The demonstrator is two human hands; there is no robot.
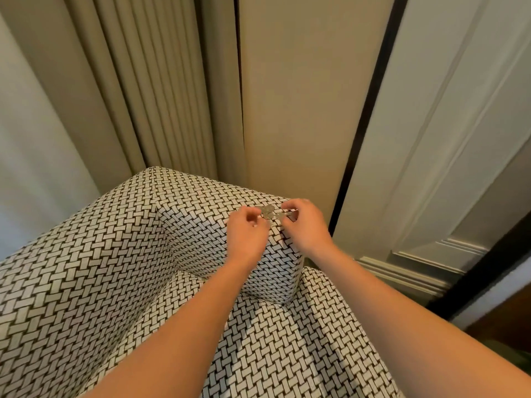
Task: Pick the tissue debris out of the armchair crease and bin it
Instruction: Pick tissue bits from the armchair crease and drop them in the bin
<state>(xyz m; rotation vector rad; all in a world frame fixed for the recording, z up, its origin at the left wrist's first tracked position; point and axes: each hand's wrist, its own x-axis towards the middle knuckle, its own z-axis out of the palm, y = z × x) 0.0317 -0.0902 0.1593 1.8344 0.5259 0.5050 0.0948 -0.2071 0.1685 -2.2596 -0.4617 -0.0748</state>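
Note:
The armchair (120,254) is covered in a black-and-white basket-weave fabric and fills the lower part of the head view. On the top edge of its backrest, at the right corner, lies a small cluster of pale grey rounded bits of debris (267,211). My left hand (247,235) is just left of the cluster, fingers curled in, fingertips touching or nearly touching it. My right hand (305,225) is just right of it, thumb and fingers pinched on the nearest bit. The crease (172,271) between back and seat lies below my forearms. No bin is in view.
Beige pleated curtains (161,90) hang directly behind the chair. A plain wall panel (301,96) and a white panelled door (448,139) with a dark frame stand to the right. A strip of dark floor (500,320) shows at the right edge.

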